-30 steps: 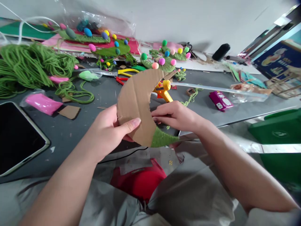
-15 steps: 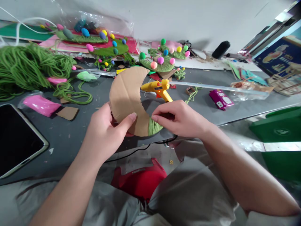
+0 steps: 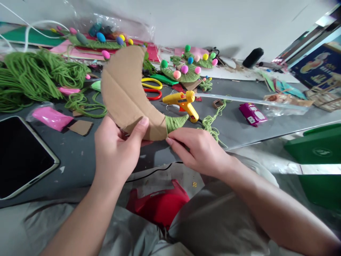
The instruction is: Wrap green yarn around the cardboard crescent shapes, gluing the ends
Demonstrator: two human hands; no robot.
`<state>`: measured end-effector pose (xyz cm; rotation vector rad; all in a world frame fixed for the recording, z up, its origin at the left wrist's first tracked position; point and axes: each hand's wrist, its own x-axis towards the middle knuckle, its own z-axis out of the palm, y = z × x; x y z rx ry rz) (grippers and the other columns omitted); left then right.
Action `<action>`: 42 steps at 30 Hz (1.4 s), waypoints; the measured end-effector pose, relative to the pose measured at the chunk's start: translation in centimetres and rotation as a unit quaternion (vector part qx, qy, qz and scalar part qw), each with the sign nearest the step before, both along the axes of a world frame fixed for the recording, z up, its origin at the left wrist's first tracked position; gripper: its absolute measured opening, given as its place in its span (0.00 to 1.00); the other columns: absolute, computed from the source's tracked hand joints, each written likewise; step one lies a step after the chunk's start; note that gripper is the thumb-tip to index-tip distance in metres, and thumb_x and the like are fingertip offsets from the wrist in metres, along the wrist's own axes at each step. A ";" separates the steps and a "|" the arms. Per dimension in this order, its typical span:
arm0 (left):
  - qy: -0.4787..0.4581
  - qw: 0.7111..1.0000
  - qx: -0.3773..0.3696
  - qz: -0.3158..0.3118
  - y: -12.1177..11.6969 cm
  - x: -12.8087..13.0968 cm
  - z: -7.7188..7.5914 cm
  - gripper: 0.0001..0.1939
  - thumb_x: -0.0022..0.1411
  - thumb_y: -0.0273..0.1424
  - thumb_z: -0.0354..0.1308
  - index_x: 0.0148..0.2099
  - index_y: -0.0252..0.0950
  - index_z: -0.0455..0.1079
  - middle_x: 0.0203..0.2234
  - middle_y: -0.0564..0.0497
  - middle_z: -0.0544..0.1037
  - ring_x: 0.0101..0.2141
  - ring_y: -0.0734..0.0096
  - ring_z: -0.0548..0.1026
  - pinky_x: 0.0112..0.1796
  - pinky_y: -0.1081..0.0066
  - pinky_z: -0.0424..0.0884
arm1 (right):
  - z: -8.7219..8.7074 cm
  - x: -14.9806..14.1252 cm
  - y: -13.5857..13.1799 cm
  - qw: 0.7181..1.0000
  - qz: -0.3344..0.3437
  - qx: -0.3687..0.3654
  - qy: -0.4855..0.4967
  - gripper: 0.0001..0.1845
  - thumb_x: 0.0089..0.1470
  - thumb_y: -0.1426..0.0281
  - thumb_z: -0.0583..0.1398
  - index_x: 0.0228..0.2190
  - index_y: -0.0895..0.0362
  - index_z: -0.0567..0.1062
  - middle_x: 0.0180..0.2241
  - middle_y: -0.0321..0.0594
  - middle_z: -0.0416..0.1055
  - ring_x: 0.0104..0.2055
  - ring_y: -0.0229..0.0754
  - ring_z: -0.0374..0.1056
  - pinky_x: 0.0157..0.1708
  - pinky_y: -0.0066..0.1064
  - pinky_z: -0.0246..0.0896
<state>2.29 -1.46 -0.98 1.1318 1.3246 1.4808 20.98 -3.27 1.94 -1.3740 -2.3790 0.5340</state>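
Note:
My left hand (image 3: 114,149) grips the lower edge of a brown cardboard crescent (image 3: 125,92), thumb on its front. One tip of the crescent is wound with green yarn (image 3: 174,122). My right hand (image 3: 198,151) pinches at that wound tip, fingers closed on the yarn strand. Loose green yarn (image 3: 210,124) trails from there across the grey table (image 3: 80,156). A yellow glue gun (image 3: 183,101) lies just behind the crescent's tip.
A big heap of green yarn (image 3: 34,74) lies at far left, a tablet (image 3: 18,153) at near left. Scissors with yellow and red handles (image 3: 151,89), pink packets (image 3: 49,117), pompom-decorated green crescents (image 3: 186,67), a purple box (image 3: 250,113) and a long clear glue stick (image 3: 239,100) lie about. A green box (image 3: 317,153) stands at right.
The cardboard crescent has turned in my hands: its free tip swung up and to the left, and the yarn-wound tip rose. The scissors behind it came into view.

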 end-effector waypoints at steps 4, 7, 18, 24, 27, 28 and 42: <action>-0.098 0.995 -0.001 0.003 0.5 0.0 0.1 0.18 0.54 0.34 0.71 0.46 0.38 0.73 0.40 0.49 0.82 0.31 0.64 0.81 0.25 0.70 0.82 | -0.4 -0.2 -0.3 0.999 -0.003 -0.021 0.027 0.15 0.68 0.68 0.52 0.34 0.58 0.76 0.34 0.40 0.75 0.35 0.38 0.67 0.36 0.28 0.57; -0.170 0.985 -0.024 -0.009 0.8 -0.1 0.5 0.17 0.52 0.30 0.73 0.44 0.37 0.74 0.40 0.50 0.82 0.30 0.66 0.81 0.25 0.69 0.82 | -0.7 0.0 0.0 0.998 -0.010 -0.030 0.061 0.17 0.69 0.67 0.52 0.32 0.59 0.76 0.31 0.40 0.73 0.33 0.37 0.66 0.34 0.28 0.56; -0.211 0.975 -0.047 -0.043 0.9 -0.5 0.7 0.17 0.51 0.28 0.73 0.43 0.35 0.75 0.37 0.50 0.81 0.29 0.67 0.80 0.23 0.70 0.81 | -1.2 2.3 2.1 0.988 0.060 -0.058 0.128 0.14 0.67 0.68 0.56 0.39 0.59 0.81 0.37 0.40 0.80 0.38 0.37 0.72 0.41 0.28 0.64; -0.150 0.971 -0.093 -0.159 0.5 -1.2 0.5 0.15 0.53 0.29 0.72 0.44 0.36 0.76 0.36 0.49 0.82 0.30 0.65 0.80 0.22 0.72 0.80 | -1.1 4.3 3.8 0.985 0.112 -0.076 0.108 0.11 0.60 0.76 0.58 0.38 0.59 0.82 0.38 0.39 0.80 0.37 0.37 0.73 0.38 0.27 0.65; -0.075 0.960 -0.142 -0.230 0.1 -1.2 0.5 0.16 0.56 0.32 0.70 0.48 0.38 0.76 0.38 0.49 0.83 0.34 0.61 0.81 0.25 0.71 0.80 | -0.8 4.5 4.3 0.982 0.142 -0.105 0.070 0.13 0.63 0.72 0.57 0.43 0.59 0.82 0.39 0.41 0.81 0.38 0.38 0.74 0.38 0.27 0.65; -0.051 0.957 -0.153 -0.240 0.0 -1.1 0.5 0.18 0.56 0.33 0.70 0.49 0.39 0.75 0.40 0.48 0.83 0.35 0.59 0.81 0.26 0.70 0.81 | -0.7 4.6 4.4 0.982 0.147 -0.104 0.059 0.13 0.63 0.72 0.58 0.43 0.59 0.82 0.38 0.41 0.81 0.38 0.38 0.74 0.39 0.27 0.64; 0.041 0.972 -0.128 -0.192 -0.3 0.0 -0.1 0.19 0.54 0.38 0.71 0.48 0.40 0.75 0.41 0.44 0.83 0.37 0.49 0.83 0.24 0.63 0.83 | 0.7 3.8 3.1 0.998 0.056 -0.023 -0.027 0.10 0.60 0.73 0.59 0.35 0.59 0.81 0.32 0.38 0.77 0.31 0.36 0.68 0.32 0.28 0.57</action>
